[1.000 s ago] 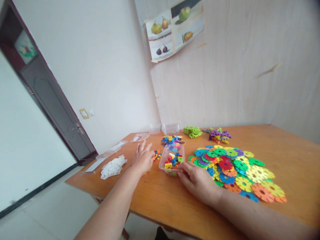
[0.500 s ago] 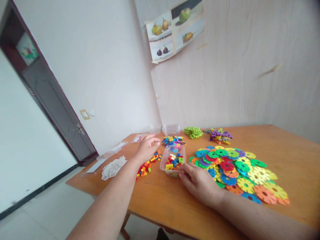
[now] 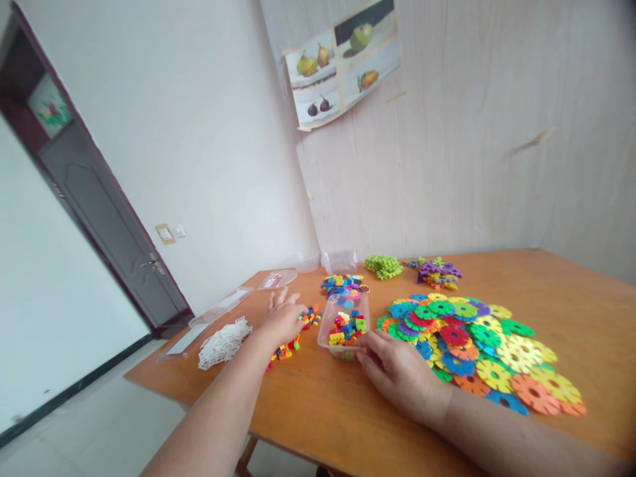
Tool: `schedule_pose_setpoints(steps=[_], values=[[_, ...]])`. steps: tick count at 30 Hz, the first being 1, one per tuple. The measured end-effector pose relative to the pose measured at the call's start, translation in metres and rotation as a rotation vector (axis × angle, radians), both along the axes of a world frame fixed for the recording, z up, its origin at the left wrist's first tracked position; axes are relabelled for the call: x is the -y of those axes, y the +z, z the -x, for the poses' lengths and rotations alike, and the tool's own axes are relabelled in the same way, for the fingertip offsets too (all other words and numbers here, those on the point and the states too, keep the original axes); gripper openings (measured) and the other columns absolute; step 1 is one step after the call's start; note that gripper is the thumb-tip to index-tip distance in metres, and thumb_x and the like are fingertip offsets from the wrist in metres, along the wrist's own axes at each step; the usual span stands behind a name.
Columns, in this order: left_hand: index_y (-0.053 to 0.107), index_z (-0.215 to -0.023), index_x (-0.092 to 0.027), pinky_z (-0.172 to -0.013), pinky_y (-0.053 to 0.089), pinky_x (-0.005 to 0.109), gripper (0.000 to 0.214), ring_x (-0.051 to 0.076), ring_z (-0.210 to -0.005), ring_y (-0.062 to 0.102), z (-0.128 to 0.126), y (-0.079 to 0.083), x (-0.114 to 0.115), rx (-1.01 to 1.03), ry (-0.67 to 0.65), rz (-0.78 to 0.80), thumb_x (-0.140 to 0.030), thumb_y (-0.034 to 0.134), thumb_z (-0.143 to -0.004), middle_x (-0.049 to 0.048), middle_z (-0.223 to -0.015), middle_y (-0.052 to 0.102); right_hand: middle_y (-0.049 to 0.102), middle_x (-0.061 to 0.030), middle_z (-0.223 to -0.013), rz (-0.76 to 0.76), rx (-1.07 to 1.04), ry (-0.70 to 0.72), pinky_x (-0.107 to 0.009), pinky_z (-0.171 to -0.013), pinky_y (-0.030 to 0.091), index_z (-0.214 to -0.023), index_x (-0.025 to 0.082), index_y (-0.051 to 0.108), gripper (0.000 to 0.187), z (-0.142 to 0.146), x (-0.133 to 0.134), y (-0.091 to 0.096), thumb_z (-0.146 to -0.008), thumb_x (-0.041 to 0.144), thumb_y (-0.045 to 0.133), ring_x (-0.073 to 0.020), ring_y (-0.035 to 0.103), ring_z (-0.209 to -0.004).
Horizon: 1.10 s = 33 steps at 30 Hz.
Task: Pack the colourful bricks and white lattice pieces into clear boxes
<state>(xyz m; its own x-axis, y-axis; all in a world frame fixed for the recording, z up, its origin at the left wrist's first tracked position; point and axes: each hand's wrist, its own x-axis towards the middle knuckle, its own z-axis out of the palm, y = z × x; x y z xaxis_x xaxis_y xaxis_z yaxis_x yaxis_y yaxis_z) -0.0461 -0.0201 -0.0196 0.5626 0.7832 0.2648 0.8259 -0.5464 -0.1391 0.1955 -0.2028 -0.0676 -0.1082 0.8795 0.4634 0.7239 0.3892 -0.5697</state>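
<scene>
Here in the head view, the clear box [image 3: 324,331] sits on the wooden table [image 3: 318,404], see-through and open-topped, with chunky little bricks [image 3: 348,328] in red, yellow, blue, green and white across its floor. To its left lie the loose bricks [image 3: 285,352], mostly orange, red and yellow, spilling out in a scattered band. Compared with half a second ago, the left hand [image 3: 284,320] is lower and farther from the box, down over that band with its fingers fanned; the right hand [image 3: 401,375] stays put. That right hand pinches the box at its near right corner, thumb and fingers closed on the rim. The left one covers part of the loose bricks, its fingertips hidden, so whether it grips any I cannot tell.
</scene>
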Motion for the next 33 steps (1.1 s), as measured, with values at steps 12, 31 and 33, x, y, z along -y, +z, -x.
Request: schedule_pose_setpoints(steps=[12,31,33], values=[[0.075,-0.094,-0.029,-0.118,0.022,0.05,0.019,0.027,-0.136,0.042,-0.023,0.019,0.003,0.278,-0.114,-0.021,-0.037,0.062,-0.083,0.0044,-0.131,0.062,0.062,-0.0021,-0.09,0.004,-0.008,-0.001,-0.026,-0.067,0.042,-0.095,0.024,0.058,0.014,0.0,-0.001,0.0,-0.095,0.027,0.045,-0.0157,0.062,-0.076],[0.076,-0.096,-0.035,-0.115,0.017,0.059,0.026,0.034,-0.14,0.033,0.006,0.009,-0.002,0.027,0.006,0.005,-0.023,0.063,-0.077,0.0025,-0.136,0.059,0.064,-0.0023,-0.091,0.016,-0.003,-0.002,-0.026,-0.067,0.042,-0.097,0.024,0.059,0.015,0.0,0.001,0.001,-0.094,0.028,0.045,-0.0156,0.062,-0.077],[0.076,-0.093,-0.034,-0.115,0.015,0.06,0.024,0.035,-0.14,0.033,0.005,0.008,-0.001,0.028,-0.001,0.004,-0.023,0.063,-0.077,0.0027,-0.136,0.059,0.064,-0.0025,-0.091,0.017,0.001,-0.003,-0.026,-0.067,0.042,-0.098,0.024,0.06,0.016,0.0,0.0,0.002,-0.095,0.028,0.045,-0.0158,0.062,-0.077]])
